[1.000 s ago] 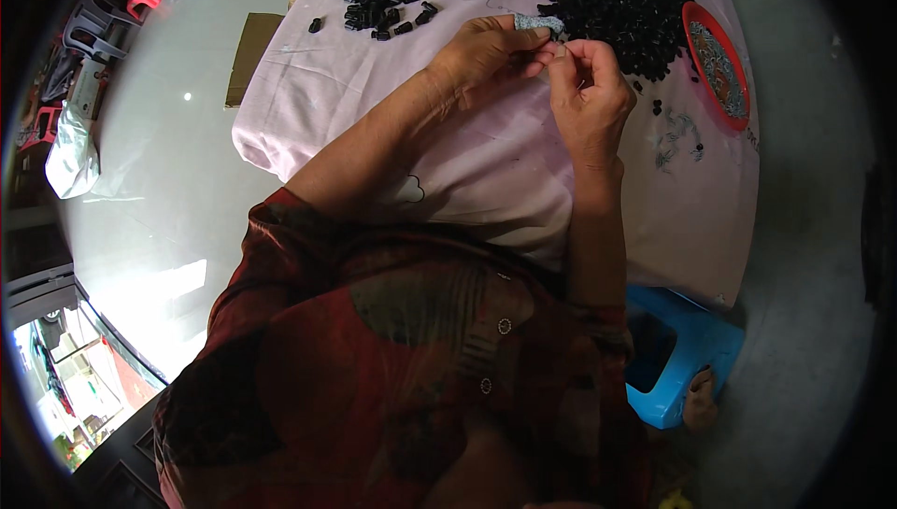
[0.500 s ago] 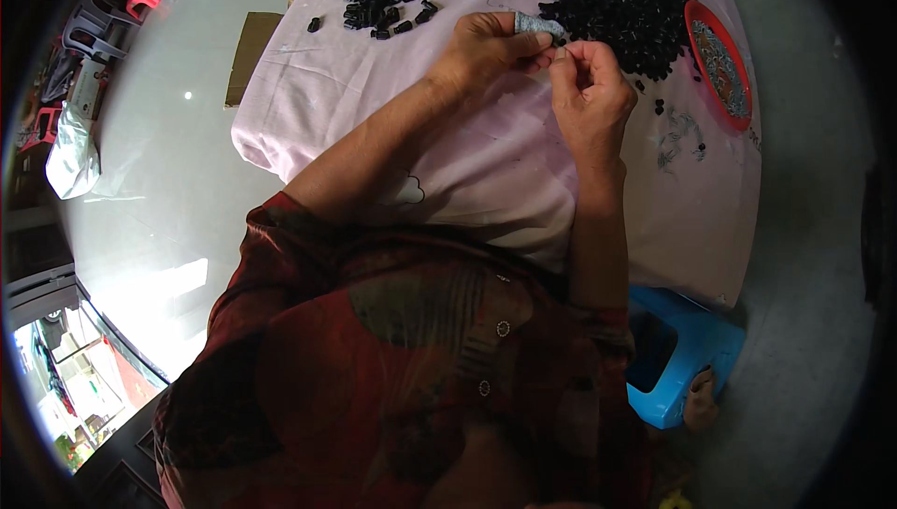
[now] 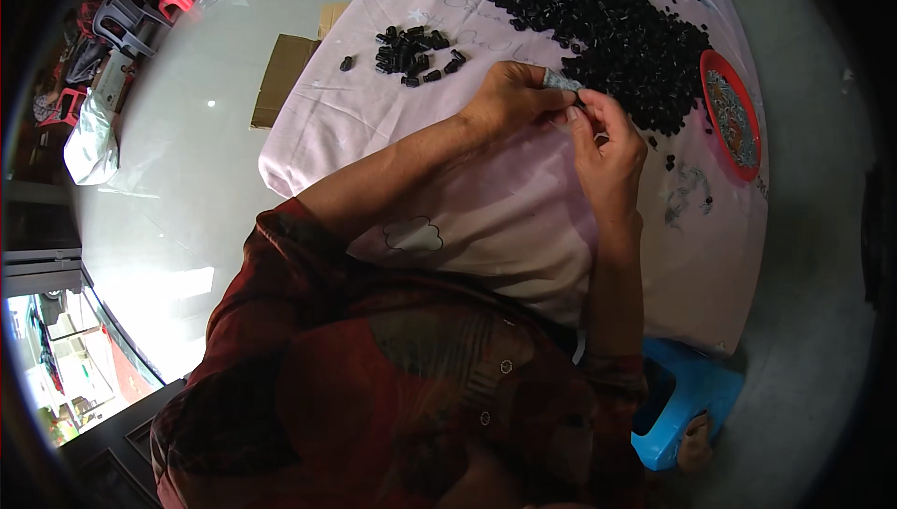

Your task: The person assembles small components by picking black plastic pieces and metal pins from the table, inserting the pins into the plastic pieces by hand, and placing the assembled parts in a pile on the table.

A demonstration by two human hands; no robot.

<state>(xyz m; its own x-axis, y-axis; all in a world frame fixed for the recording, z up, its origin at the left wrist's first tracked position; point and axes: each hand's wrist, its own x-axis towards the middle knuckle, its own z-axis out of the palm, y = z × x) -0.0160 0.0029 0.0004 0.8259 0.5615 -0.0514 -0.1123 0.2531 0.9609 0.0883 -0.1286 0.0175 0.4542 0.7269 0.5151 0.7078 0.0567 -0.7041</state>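
My left hand [image 3: 514,98] has a pale grey wrap [image 3: 561,80] around its index finger. Its thumb and that finger pinch a tiny black part [image 3: 580,102], mostly hidden by the fingertips. Against the same spot, my right hand [image 3: 609,149] closes its thumb and index finger, touching the part. Just beyond both hands spreads a large heap of small black plastic pieces [image 3: 635,51]. A smaller group of black cylindrical pieces [image 3: 408,53] lies to the left of my left hand.
A pink cloth [image 3: 374,126] covers the table. At its right edge sits a red oval tray [image 3: 705,65] of small metal bits, with loose thin metal bits [image 3: 685,193] nearby. A blue plastic stool [image 3: 691,397] stands below the table; brown cardboard [image 3: 283,70] lies on the left.
The whole view has shifted, so table and hands appear lower and slightly to the right. My right fingertips have come closer against my left fingertips.
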